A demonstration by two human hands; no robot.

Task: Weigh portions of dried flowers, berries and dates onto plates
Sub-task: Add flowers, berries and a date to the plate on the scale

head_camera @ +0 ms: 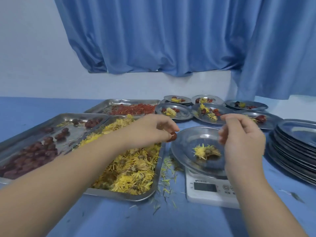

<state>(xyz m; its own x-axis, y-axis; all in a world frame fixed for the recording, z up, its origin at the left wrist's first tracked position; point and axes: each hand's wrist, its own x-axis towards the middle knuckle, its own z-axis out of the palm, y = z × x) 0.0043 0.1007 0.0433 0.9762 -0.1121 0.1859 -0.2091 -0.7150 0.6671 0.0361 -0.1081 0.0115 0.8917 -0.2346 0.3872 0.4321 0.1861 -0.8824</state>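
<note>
Left hand (pixel 150 130) pinches one date (pixel 173 136) at 9 o'clock of plate (pixel 186 144) on scale (pixel 196 196). Right hand (pixel 242 134) loosely curled at 3 o'clock, blurred; hold unclear. Date probably light, firm, wrinkled; pinch midsection.

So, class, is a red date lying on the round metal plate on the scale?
No, the round metal plate holds only a yellow dried flower; the left hand pinches the red date.

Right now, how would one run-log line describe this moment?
left hand: pinches date beside plate | right hand: over plate, contents unclear | plate: on scale, holds dried flower
</note>
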